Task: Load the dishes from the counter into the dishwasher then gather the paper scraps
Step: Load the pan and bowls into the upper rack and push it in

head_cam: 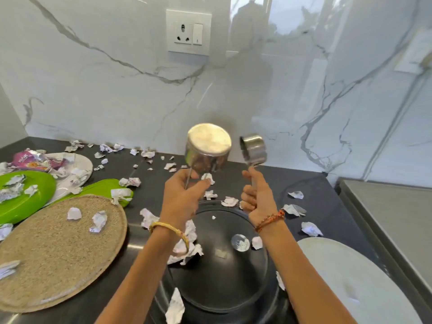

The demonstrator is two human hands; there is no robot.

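Note:
My left hand [182, 197] grips the thin handle of a large steel measuring cup [208, 148], held up with its flat bottom facing me. In my right hand [256, 195] is the handle of a smaller steel measuring cup [253, 149], raised beside the first, its mouth turned left. Both cups hang above the dark counter [327, 195]. Below my wrists lies a black plate [224, 277] with crumpled paper scraps [187, 246] on it. A speckled tan plate [53, 251], two green plates [23, 197] and a white plate [77, 167] lie at the left, all strewn with scraps.
A pale grey plate [355, 281] lies at the lower right. Several paper scraps [311, 229] are scattered over the counter up to the marble backsplash. A purple wrapper [30, 160] lies on the white plate. A grey raised surface [392, 213] borders the counter on the right.

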